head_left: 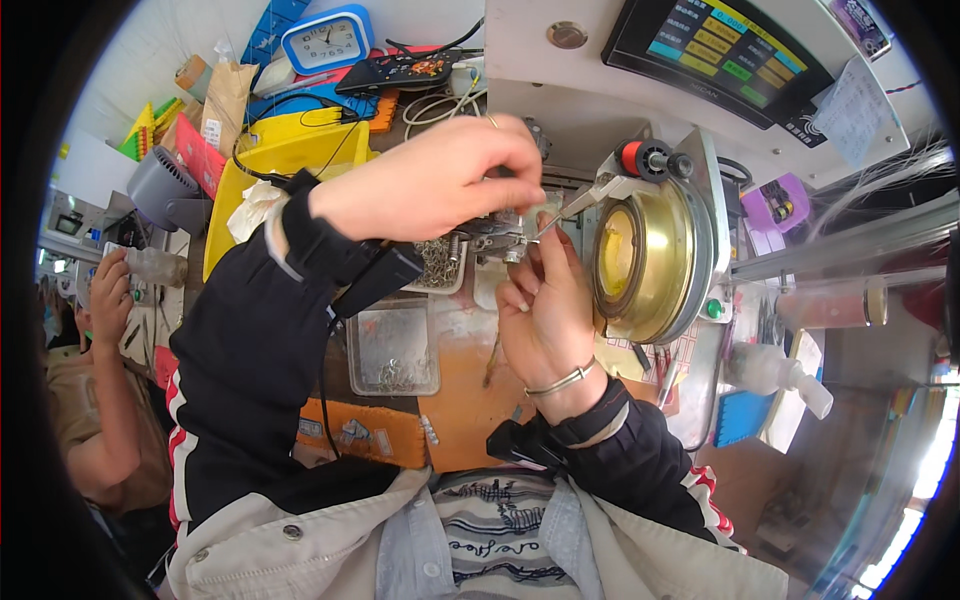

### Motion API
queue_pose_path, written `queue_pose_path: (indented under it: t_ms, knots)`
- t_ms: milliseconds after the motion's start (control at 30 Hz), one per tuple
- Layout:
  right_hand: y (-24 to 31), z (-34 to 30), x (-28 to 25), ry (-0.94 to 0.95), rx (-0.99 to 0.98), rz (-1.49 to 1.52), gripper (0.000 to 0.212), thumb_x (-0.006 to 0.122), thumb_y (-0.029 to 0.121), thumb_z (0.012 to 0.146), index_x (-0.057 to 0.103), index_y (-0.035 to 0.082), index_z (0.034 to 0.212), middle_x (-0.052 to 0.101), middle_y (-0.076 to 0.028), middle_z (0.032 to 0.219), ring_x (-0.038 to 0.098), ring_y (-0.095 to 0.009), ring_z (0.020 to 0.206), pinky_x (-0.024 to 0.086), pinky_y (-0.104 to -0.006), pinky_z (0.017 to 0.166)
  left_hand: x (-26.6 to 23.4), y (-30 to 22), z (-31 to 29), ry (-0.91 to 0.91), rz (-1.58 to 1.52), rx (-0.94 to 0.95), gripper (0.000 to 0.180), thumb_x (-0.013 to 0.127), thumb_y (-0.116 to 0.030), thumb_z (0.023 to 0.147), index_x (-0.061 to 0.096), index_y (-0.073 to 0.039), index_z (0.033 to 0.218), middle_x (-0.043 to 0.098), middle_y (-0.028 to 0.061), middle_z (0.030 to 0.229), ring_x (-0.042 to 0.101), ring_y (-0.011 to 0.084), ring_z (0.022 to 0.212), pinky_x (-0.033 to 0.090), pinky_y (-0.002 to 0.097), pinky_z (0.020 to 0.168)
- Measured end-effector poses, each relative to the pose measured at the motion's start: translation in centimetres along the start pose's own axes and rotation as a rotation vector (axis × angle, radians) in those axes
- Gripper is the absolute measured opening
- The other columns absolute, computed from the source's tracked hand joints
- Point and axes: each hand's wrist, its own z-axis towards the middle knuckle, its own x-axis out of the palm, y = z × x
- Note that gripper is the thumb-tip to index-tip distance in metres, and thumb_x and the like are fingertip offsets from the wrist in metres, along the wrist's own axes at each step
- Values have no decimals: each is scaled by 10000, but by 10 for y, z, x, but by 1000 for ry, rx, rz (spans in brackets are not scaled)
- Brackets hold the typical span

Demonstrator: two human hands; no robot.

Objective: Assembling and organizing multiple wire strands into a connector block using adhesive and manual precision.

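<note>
My left hand (pixel 440 175) reaches across a small metal fixture (pixel 500 238), its fingers curled together near the fixture's far right side. Whatever those fingers hold, if anything, is hidden. From the near side my right hand (pixel 552 310) comes up to the same fixture, thumb and fingers closed by its right end. Anything pinched there is too small to name. A thin metal rod (pixel 556 222) slants down between the hands. Left of the fixture, partly under my left wrist, a white tray (pixel 450 287) holds many small metal pieces.
To the right stands a machine with a big brass-coloured wheel (pixel 655 275) and a red-and-black roller (pixel 645 160). A clear plastic box (pixel 425 345) with small metal bits lies nearer me, beside an orange mat (pixel 385 437). Behind are a yellow bin (pixel 225 195) and a screen (pixel 715 60). Another person's hand (pixel 108 300) is at far left.
</note>
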Motion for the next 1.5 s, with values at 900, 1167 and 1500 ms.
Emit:
queue_pose_path:
  t_ms: [900,1167,1500]
  knots:
    - [8,-42,-23,219,71,-290,131,528,213,1034,522,83,1017,502,44,773,421,-25,642,337,-200,544,33,-54,-51,-248,147,289,149,771,-167,783,671,-69,834,684,37,873,624,187,680,489,312,573]
    - [-6,-2,0,6,-173,-300,70,497,193,1037,520,127,1037,448,50,792,383,-41,632,289,-203,522,-3,-7,-1,-33,87,94,238,686,-62,815,707,-24,1049,685,113,1020,644,269,938,499,337,829]
    - [10,-26,-11,133,108,-111,132,485,253,1047,522,132,1008,451,61,798,355,-39,599,269,-206,511,20,-34,-16,-502,199,89,61,689,-16,807,658,-7,860,672,109,874,638,295,832,500,357,723]
